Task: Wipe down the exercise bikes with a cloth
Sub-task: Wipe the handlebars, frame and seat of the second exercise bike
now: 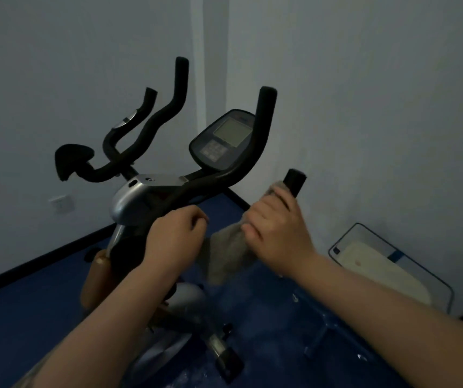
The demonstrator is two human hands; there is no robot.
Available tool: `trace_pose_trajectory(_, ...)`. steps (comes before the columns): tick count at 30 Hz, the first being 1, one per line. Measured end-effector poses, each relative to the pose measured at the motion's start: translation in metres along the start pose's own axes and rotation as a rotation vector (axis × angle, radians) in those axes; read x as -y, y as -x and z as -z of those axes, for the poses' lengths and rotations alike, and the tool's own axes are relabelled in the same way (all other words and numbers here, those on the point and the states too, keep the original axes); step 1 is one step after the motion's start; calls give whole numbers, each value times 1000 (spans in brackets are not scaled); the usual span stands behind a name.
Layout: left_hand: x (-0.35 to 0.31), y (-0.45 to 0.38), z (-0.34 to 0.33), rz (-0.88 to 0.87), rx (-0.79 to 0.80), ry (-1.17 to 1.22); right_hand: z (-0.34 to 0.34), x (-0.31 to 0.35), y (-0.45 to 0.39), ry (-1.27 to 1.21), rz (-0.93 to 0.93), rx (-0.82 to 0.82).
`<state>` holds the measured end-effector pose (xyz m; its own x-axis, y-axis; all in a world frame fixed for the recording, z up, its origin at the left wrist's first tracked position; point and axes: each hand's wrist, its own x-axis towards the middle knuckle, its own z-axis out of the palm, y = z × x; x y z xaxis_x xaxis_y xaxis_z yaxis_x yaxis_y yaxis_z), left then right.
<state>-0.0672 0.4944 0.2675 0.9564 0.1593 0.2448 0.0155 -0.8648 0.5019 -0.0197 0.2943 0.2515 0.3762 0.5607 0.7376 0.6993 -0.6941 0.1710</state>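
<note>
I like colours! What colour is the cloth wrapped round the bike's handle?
The cloth is grey, seen best in the head view, gripped by the right hand.

We see a blue floor [266, 317] and pale walls [364, 107]. A white wall socket [61, 203] sits low on the left wall. On the right, a flat board with a blue edge [387, 270] leans against the wall.

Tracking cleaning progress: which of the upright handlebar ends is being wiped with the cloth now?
The short one nearest the right wall: the right hand wraps the grey cloth around it. The other ends stand bare.
</note>
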Motion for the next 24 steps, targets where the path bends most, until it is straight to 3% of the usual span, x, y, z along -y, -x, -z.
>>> trace_pose_trajectory(2, 1, 2, 0, -2, -19, -6, 0, -4, 2, 11, 90, 19)
trace_pose_trajectory(6, 0, 5, 1, -30, -8, -37, 22, -62, -26, 135, 511, 58)
trace_pose_trajectory(8, 1, 5, 0, -26, -26, -22, 27, -81, -35, 171, 536, 36)
trace_pose_trajectory(10, 1, 6, 0, -35, -27, -17, 27, -89, -40, 109, 350, 38)
trace_pose_trajectory(13, 1, 4, -1, -28, -28, -25, 22, -77, -39, -243, -170, 10)
trace_pose_trajectory(18, -1, 2, -3, -3, -44, -50, -3, -8, -32, -760, -1004, -408)
trace_pose_trajectory(20, -1, 2, -4, -3, -36, -59, -9, 12, -39, -828, -1179, -496)
trace_pose_trajectory(24, 0, 1, -3, -6, -32, -47, -2, 4, -47, -822, -1225, -476)
